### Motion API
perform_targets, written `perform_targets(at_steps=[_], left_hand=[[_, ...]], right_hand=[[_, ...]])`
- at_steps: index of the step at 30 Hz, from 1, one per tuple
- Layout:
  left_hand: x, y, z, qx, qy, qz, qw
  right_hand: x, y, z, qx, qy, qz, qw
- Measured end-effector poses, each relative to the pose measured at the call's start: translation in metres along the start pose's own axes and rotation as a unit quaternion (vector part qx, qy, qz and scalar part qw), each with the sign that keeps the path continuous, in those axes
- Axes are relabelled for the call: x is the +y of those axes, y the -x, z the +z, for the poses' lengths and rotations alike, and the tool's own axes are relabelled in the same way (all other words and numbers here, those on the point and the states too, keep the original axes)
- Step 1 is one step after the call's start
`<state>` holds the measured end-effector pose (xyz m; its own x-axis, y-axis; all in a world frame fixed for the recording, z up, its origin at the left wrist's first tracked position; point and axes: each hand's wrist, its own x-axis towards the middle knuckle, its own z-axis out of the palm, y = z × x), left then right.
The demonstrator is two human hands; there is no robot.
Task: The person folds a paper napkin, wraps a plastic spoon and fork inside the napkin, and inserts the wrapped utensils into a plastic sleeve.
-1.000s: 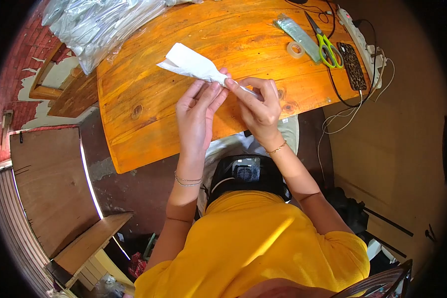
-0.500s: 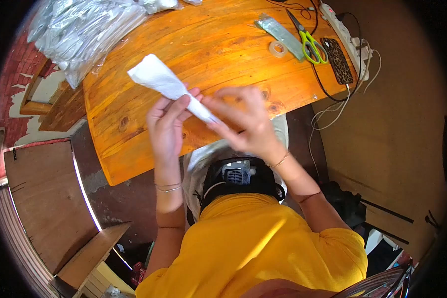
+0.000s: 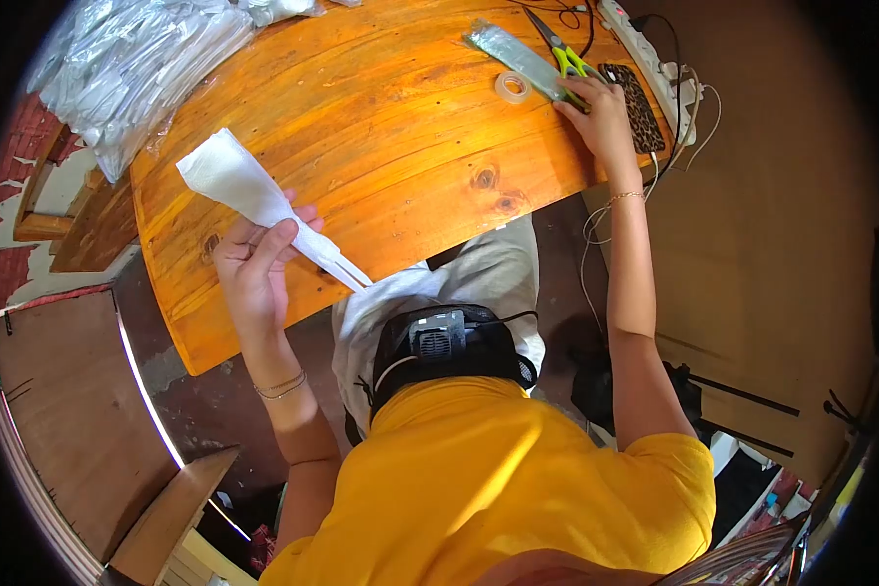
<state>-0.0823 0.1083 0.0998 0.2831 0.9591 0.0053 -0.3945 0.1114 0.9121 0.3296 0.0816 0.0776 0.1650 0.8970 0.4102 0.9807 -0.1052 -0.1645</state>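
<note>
Across the top of the frame we have the table (image 3: 381, 166), with a pile of packets (image 3: 142, 73) on its upper-left corner. Left of centre we see the left hand (image 3: 262, 259) around the folded paper (image 3: 230, 176), whose narrow end points to the lower right. At upper right we find the right hand (image 3: 601, 122) at the handles of the scissors (image 3: 559, 53); left of these lies a plastic sleeve (image 3: 518, 57), with the tape roll (image 3: 500, 90) just below it. Right of the scissors we see the phone (image 3: 643, 115), then the power strip (image 3: 640, 44).
</note>
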Motion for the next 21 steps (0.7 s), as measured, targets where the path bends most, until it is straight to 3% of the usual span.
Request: perform_targets(at_steps=[8, 11, 15, 18, 21], left_hand=[[0.007, 0.001, 0.013, -0.005, -0.019, -0.02, 1.0], [0.006, 0.001, 0.015, -0.012, -0.021, -0.028, 0.999], [0.007, 0.002, 0.015, -0.015, -0.022, -0.03, 0.999], [0.008, 0.002, 0.009, -0.009, -0.02, -0.031, 0.999], [0.004, 0.002, 0.005, -0.012, -0.01, -0.053, 0.998]], right_hand=[[0.006, -0.03, 0.006, -0.056, 0.052, 0.027, 0.997], [-0.014, -0.045, 0.011, 0.068, 0.015, -0.035, 0.997], [-0.039, -0.07, 0.027, -0.036, -0.117, 0.036, 0.992], [-0.054, -0.081, 0.029, -0.111, -0.046, 0.051, 0.991], [-0.073, -0.083, 0.052, -0.073, 0.062, 0.024, 0.995]])
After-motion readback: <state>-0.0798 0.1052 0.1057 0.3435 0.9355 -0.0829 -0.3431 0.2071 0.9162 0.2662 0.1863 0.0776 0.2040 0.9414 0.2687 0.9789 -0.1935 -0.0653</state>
